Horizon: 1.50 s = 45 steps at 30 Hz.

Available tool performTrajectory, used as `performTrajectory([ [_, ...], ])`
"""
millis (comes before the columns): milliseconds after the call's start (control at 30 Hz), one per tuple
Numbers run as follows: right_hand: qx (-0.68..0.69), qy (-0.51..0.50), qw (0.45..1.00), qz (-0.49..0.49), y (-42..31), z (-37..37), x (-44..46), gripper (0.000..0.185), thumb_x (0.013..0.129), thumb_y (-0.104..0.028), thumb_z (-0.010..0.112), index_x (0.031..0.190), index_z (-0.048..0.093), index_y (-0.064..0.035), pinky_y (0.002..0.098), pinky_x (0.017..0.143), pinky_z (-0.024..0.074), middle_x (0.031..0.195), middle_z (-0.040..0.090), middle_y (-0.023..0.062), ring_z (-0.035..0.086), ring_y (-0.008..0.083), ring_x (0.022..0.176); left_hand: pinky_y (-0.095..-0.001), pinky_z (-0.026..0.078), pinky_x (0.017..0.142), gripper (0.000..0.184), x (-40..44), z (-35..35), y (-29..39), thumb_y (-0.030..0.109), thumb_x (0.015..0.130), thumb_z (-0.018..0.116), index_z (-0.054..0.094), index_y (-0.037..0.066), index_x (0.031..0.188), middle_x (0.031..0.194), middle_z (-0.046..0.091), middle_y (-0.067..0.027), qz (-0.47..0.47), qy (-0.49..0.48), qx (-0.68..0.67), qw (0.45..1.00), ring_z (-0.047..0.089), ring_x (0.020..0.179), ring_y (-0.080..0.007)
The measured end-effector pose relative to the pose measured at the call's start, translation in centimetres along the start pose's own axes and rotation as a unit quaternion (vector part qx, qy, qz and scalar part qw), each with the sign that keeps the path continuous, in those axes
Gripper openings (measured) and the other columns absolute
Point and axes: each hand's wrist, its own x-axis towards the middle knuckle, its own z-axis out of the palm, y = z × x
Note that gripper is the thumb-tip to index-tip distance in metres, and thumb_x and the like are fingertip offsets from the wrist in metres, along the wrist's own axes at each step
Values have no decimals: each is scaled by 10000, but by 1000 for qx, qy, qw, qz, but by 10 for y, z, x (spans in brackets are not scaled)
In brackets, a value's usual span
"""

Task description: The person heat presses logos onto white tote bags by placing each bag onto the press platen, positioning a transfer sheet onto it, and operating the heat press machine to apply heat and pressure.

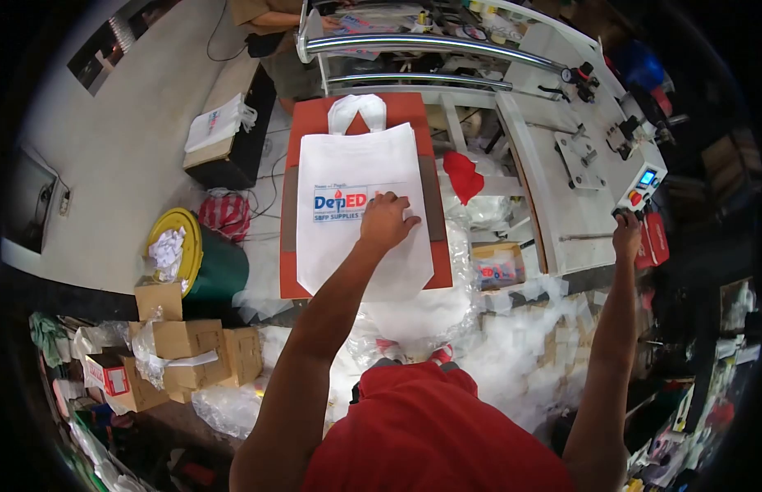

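A white tote bag (356, 246) with looped handles lies flat on a red-orange platen (434, 271). Blue and red lettering, "DepED" with "SBFP SUPPLIES" below, and a thin frame form the print (336, 203) on the bag. My left hand (387, 221) rests over the right end of this print, fingers apart, hiding part of it. Far to the right, my right hand (627, 238) has its fingers closed at a small dark part under the machine's control box (646, 179); what it grips is too small to make out. The box carries a lit display and a red button.
Polished rails (438, 41) cross behind the platen. A red cloth (463, 178) hangs to its right. At left stand a green bin with yellow rim (196, 246), cardboard boxes (188, 348) and a dark stand with white bags (217, 127). Another person (274, 25) is at the back.
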Motion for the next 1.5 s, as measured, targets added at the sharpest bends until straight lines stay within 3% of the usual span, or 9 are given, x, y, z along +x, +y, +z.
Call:
performTrajectory([
  [300,32,22,999,-1,10,7,2,225,919,-228,595,990,651,-22,555,1097,324,1136,676,151,605,366,1106,-483,482,878,233,6,16,14,274,815,698,730,46,850,993,668,-113,-40,-11,134,990,607,1048,-306],
  [500,37,36,998,-19,6,4,0,214,915,-214,610,1008,654,-26,567,1095,328,1172,669,146,591,356,1151,-522,507,808,288,-10,-39,-100,340,803,629,741,80,853,917,718,-116,-259,124,124,950,669,884,-345],
  [800,67,231,966,-97,-118,26,-78,405,888,-161,690,1210,532,26,465,942,443,1147,594,214,566,398,1078,-531,526,758,490,-324,-106,-284,438,830,600,699,-38,884,885,694,-262,-551,190,160,797,671,880,-456],
  [933,243,-84,966,-4,-213,123,-226,361,840,-184,745,1103,610,24,418,892,497,1102,636,206,621,357,1012,-522,522,846,516,-478,-42,-208,426,841,604,702,-65,966,996,692,-284,-654,140,163,725,672,938,-439],
  [1000,156,-230,960,16,-230,179,-290,629,795,-357,783,1216,547,46,477,952,468,1183,605,237,577,392,1118,-493,490,943,609,-550,-12,-168,468,823,587,672,-90,1053,1151,638,-315,-751,-70,99,649,634,1082,-423],
  [1133,101,-406,900,117,-247,215,-348,1023,688,-540,828,1353,391,103,510,1044,412,1287,516,264,441,433,1284,-425,550,826,514,-640,25,-80,374,759,607,699,-58,1024,1053,705,-233,-841,-136,-72,518,698,964,-332],
  [1300,73,-381,910,145,-245,223,-339,772,685,-426,851,1229,499,-7,505,964,475,1216,567,203,542,394,1174,-457,472,977,669,-648,28,-53,554,855,541,705,-79,994,1069,666,-317,-725,-197,92,653,622,1115,-418],
  [1433,81,-365,913,160,-229,213,-321,596,721,-331,807,1164,552,-25,498,883,506,1110,632,209,622,390,1031,-516,514,845,521,-606,16,-67,457,899,508,704,-19,816,907,682,-275,-589,-152,75,791,657,895,-458],
  [1500,73,-357,921,139,-203,226,-319,572,736,-346,785,1164,565,-39,505,842,522,1120,637,222,632,391,1013,-500,534,784,421,-596,28,-91,385,912,519,707,19,825,892,695,-234,-366,-259,187,874,660,874,-430],
])
